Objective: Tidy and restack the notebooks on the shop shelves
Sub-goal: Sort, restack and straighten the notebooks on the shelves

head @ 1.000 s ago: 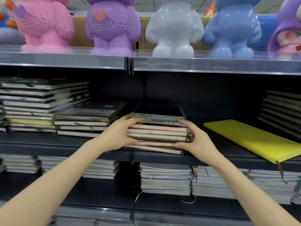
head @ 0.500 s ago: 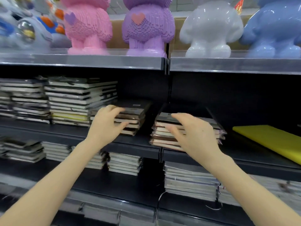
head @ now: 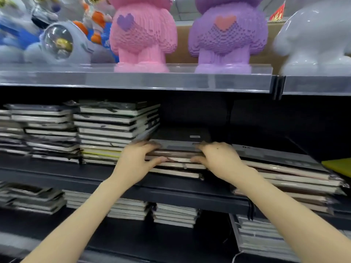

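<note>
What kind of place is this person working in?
Most likely a stationery or gift shop: notebook stacks fill the dark shelves, with a pink figure and a purple figure displayed above.

pink figure (head: 142, 35): purple heart | purple figure (head: 226, 37): pink heart | white figure (head: 315, 44): glossy | notebooks (head: 114, 130): black covers, white edges | shelf (head: 79, 175): dark grey

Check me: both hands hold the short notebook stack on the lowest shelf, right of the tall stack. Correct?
Not the lowest shelf. The head view shows the left hand and right hand holding the short notebook stack on the middle shelf, directly below the pink figure, right of the tall stack.
</note>
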`<state>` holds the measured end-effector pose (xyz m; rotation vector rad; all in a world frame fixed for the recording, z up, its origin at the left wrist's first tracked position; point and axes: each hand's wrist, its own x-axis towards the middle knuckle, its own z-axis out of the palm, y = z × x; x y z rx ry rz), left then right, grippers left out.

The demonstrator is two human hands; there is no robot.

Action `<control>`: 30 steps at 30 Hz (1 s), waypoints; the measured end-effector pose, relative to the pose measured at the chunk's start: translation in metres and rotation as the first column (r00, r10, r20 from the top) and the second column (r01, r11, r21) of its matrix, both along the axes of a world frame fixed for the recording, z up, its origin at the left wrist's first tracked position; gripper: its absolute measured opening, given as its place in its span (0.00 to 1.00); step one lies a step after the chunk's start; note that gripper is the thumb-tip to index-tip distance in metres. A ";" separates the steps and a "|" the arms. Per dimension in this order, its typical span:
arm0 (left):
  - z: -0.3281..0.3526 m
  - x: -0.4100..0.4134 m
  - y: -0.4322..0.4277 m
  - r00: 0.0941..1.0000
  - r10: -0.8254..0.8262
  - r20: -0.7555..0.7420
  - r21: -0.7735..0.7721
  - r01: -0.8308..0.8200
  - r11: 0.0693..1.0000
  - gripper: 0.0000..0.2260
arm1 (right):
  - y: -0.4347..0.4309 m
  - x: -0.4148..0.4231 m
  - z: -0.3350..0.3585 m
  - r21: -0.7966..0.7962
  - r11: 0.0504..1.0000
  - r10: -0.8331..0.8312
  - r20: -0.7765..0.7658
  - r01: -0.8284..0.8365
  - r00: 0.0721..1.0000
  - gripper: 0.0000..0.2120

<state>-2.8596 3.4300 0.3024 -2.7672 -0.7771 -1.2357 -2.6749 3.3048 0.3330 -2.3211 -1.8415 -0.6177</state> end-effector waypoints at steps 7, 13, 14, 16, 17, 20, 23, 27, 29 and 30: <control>0.006 -0.029 -0.009 0.960 0.166 0.226 -0.525 -0.024 0.851 0.13 | -0.040 -0.034 -0.018 0.204 0.964 0.157 0.085 -0.171 0.984 0.26; 0.011 -0.031 -0.009 0.935 0.073 0.347 -0.880 0.298 0.370 0.14 | -0.048 -0.036 -0.047 0.338 0.932 0.147 -0.029 -0.128 0.989 0.22; 0.008 -0.030 -0.008 0.924 0.086 0.373 -0.875 0.320 0.362 0.19 | -0.049 -0.037 -0.052 0.345 0.930 0.152 -0.055 -0.124 0.987 0.24; 0.000 -0.028 -0.011 0.887 0.126 0.445 -0.858 0.382 0.344 0.24 | -0.055 -0.037 -0.055 0.398 0.910 0.213 -0.211 -0.116 0.954 0.25; -0.005 -0.028 -0.012 0.862 0.150 0.484 -0.845 0.415 0.337 0.24 | -0.058 -0.037 -0.055 0.428 0.900 0.243 -0.337 -0.082 0.909 0.26; -0.020 -0.027 -0.019 0.787 0.207 0.582 -0.798 0.503 0.332 0.23 | -0.064 -0.037 -0.061 0.448 0.894 0.277 -0.581 0.017 0.765 0.33; -0.029 -0.025 -0.024 0.737 0.227 0.637 -0.760 0.551 0.344 0.22 | -0.067 -0.050 -0.061 0.490 0.871 0.331 -0.623 0.023 0.709 0.34; -0.033 -0.024 -0.027 0.716 0.211 0.666 -0.734 0.577 0.358 0.22 | -0.070 -0.050 -0.060 0.495 0.864 0.357 -0.732 0.092 0.580 0.32; -0.035 -0.025 -0.028 0.713 0.189 0.675 -0.721 0.582 0.377 0.21 | -0.067 -0.049 -0.057 0.497 0.851 0.369 -0.795 0.169 0.481 0.33; -0.036 -0.026 -0.030 0.713 0.171 0.680 -0.712 0.586 0.386 0.21 | -0.064 -0.050 -0.056 0.491 0.848 0.361 -0.810 0.198 0.462 0.33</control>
